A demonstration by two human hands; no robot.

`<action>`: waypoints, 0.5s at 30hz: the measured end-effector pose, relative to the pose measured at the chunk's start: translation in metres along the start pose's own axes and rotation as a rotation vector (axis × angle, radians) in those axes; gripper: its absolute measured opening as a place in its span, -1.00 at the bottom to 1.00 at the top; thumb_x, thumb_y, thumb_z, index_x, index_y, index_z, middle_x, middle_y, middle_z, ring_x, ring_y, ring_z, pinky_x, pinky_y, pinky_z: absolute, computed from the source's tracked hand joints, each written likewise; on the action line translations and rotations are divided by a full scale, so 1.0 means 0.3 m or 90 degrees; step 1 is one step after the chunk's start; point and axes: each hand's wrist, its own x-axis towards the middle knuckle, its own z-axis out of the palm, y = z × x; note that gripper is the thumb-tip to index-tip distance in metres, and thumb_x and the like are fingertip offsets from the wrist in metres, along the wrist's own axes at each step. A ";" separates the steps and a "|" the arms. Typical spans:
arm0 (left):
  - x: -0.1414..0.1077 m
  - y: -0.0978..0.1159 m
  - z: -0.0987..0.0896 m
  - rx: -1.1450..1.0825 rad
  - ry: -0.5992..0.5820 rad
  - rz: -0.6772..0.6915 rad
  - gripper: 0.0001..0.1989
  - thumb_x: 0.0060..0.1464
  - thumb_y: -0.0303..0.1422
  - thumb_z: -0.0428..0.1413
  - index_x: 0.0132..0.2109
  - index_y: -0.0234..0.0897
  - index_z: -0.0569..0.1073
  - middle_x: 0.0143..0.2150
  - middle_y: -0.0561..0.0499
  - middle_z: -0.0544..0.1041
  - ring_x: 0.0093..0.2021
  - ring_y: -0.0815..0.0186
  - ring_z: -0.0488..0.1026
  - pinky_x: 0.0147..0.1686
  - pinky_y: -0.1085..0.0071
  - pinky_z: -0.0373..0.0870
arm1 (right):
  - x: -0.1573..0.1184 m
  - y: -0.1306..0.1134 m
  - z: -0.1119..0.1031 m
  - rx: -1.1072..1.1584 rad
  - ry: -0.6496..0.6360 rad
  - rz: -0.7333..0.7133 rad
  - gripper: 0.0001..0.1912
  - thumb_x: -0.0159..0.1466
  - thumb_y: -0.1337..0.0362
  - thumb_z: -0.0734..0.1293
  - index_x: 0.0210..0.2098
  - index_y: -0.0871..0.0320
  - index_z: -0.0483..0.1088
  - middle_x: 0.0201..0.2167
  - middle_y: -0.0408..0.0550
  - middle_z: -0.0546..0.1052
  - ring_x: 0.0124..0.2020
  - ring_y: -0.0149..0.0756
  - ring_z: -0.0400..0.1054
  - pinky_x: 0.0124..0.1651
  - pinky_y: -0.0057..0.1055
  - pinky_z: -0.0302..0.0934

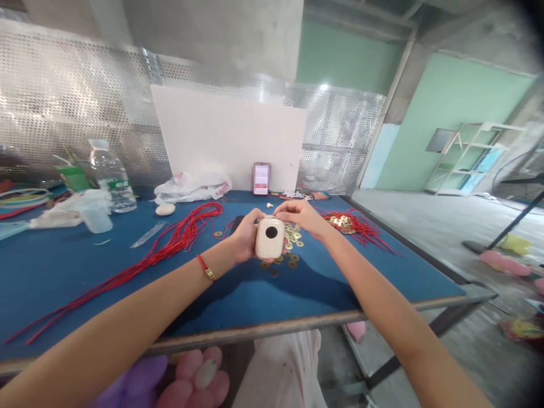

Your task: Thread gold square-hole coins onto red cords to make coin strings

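Grip: left hand (245, 237) closed around the left side of a cream rounded-square device with a black disc on its front (269, 248), some fingers hidden behind it.
Other hand: right hand (300, 216) with fingers bent to the device's top edge; I cannot tell how far the tips are parted or whether they pinch anything.
Wrist: red cord bracelet with a gold-coloured bead (208, 273) on the left arm.
Surface: blue-topped desk (255, 306), the device held over its middle, between the near and far edges.
Middle: loose, round gold-coloured coins (292, 264) just behind and below the device, partly covered by it; a flat black object (237, 223) partly hidden by the left hand.
Left half: long bundle of thin red cords (170, 249) trailing toward the near left corner; beside it a clear flat strip (148, 234) and a white oval object (165, 209).
Far left corner: clear plastic bottle with a green label (111, 175), upright, and a translucent plastic cup (97, 220).
Far edge: crumpled white plastic bag (191, 188); phone with a lit screen (261, 180), upright before a large white board (229, 130).
Right edge: heap of red cords and gold-coloured coins (344, 224), near it.
Under near edge: purple balloons (142, 377) and pink balloons (191, 367).
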 end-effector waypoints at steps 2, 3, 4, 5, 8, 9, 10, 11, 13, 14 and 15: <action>0.006 -0.007 0.000 0.012 -0.008 -0.022 -0.62 -0.10 -0.13 -0.03 -0.25 -0.34 0.40 -0.32 -0.28 0.55 -0.33 -0.15 0.54 -0.67 0.22 0.37 | 0.002 0.007 0.003 -0.013 -0.002 -0.014 -0.79 0.10 0.17 0.40 -0.42 0.21 0.47 -0.43 -0.12 0.49 -0.40 -0.43 0.31 -0.34 -0.47 0.17; 0.010 -0.010 -0.002 0.016 -0.014 -0.034 -0.62 -0.10 -0.12 -0.03 -0.24 -0.34 0.39 -0.31 -0.28 0.55 -0.33 -0.15 0.54 -0.68 0.23 0.36 | 0.003 0.010 0.002 -0.010 -0.004 -0.012 -0.78 0.10 0.15 0.40 -0.43 0.22 0.48 -0.44 -0.12 0.49 -0.41 -0.43 0.31 -0.34 -0.46 0.17; 0.014 -0.011 -0.006 0.020 -0.021 -0.043 -0.61 -0.09 -0.10 -0.03 -0.24 -0.33 0.39 -0.31 -0.28 0.56 -0.33 -0.15 0.54 -0.69 0.24 0.35 | 0.003 0.013 0.002 -0.002 -0.009 -0.007 -0.77 0.10 0.15 0.40 -0.42 0.22 0.48 -0.44 -0.12 0.49 -0.41 -0.43 0.32 -0.34 -0.46 0.17; 0.017 -0.013 -0.010 0.026 -0.029 -0.048 -0.60 -0.07 -0.08 -0.04 -0.23 -0.32 0.39 -0.31 -0.27 0.56 -0.33 -0.15 0.54 -0.70 0.25 0.35 | 0.002 0.015 0.001 0.008 -0.015 -0.001 -0.77 0.09 0.15 0.41 -0.40 0.21 0.49 -0.43 -0.11 0.50 -0.40 -0.42 0.32 -0.34 -0.46 0.18; 0.026 -0.014 -0.024 0.053 -0.067 -0.066 -0.49 -0.01 0.03 -0.06 -0.17 -0.33 0.41 -0.28 -0.28 0.56 -0.32 -0.14 0.54 -0.72 0.28 0.34 | -0.002 0.016 0.000 0.035 -0.043 0.031 -0.75 0.07 0.17 0.43 -0.31 0.21 0.50 -0.37 -0.09 0.52 -0.37 -0.42 0.35 -0.32 -0.47 0.20; 0.028 -0.014 -0.028 0.065 -0.084 -0.081 -0.43 0.00 0.09 -0.07 -0.15 -0.35 0.41 -0.27 -0.30 0.56 -0.33 -0.13 0.54 -0.74 0.28 0.33 | -0.003 0.014 0.001 0.039 -0.057 0.051 -0.73 0.07 0.18 0.44 -0.27 0.20 0.50 -0.36 -0.08 0.53 -0.38 -0.42 0.35 -0.34 -0.48 0.20; 0.030 -0.013 -0.031 0.076 -0.102 -0.098 -0.36 0.00 0.15 -0.10 -0.12 -0.36 0.41 -0.26 -0.31 0.56 -0.34 -0.13 0.54 -0.75 0.29 0.33 | -0.004 0.013 0.002 0.043 -0.072 0.072 -0.71 0.08 0.18 0.43 -0.24 0.21 0.49 -0.36 -0.08 0.52 -0.39 -0.43 0.34 -0.36 -0.50 0.19; 0.031 -0.012 -0.033 0.085 -0.119 -0.114 -0.30 -0.01 0.20 -0.13 -0.11 -0.37 0.41 -0.25 -0.32 0.56 -0.35 -0.12 0.54 -0.76 0.30 0.32 | -0.005 0.012 0.002 0.048 -0.086 0.093 -0.70 0.09 0.18 0.43 -0.22 0.21 0.49 -0.36 -0.08 0.52 -0.41 -0.45 0.33 -0.39 -0.51 0.18; 0.031 -0.010 -0.033 0.095 -0.145 -0.131 -0.22 -0.03 0.28 -0.20 -0.10 -0.37 0.41 -0.25 -0.33 0.56 -0.37 -0.10 0.54 -0.78 0.32 0.30 | -0.006 0.013 0.000 0.069 -0.105 0.121 -0.71 0.10 0.18 0.43 -0.24 0.23 0.49 -0.39 -0.10 0.50 -0.45 -0.49 0.31 -0.44 -0.55 0.16; 0.029 -0.008 -0.033 0.098 -0.155 -0.129 -0.19 -0.04 0.29 -0.23 -0.11 -0.37 0.41 -0.26 -0.33 0.56 -0.38 -0.09 0.54 -0.78 0.34 0.28 | -0.006 0.015 -0.004 0.087 -0.105 0.128 -0.73 0.10 0.18 0.43 -0.26 0.23 0.48 -0.41 -0.12 0.49 -0.48 -0.51 0.29 -0.45 -0.56 0.15; 0.027 -0.006 -0.032 0.100 -0.165 -0.125 -0.18 -0.04 0.30 -0.24 -0.13 -0.38 0.40 -0.27 -0.33 0.56 -0.39 -0.07 0.54 -0.79 0.36 0.27 | -0.006 0.017 -0.009 0.112 -0.098 0.130 -0.74 0.09 0.19 0.44 -0.29 0.22 0.47 -0.44 -0.15 0.47 -0.51 -0.54 0.27 -0.46 -0.58 0.15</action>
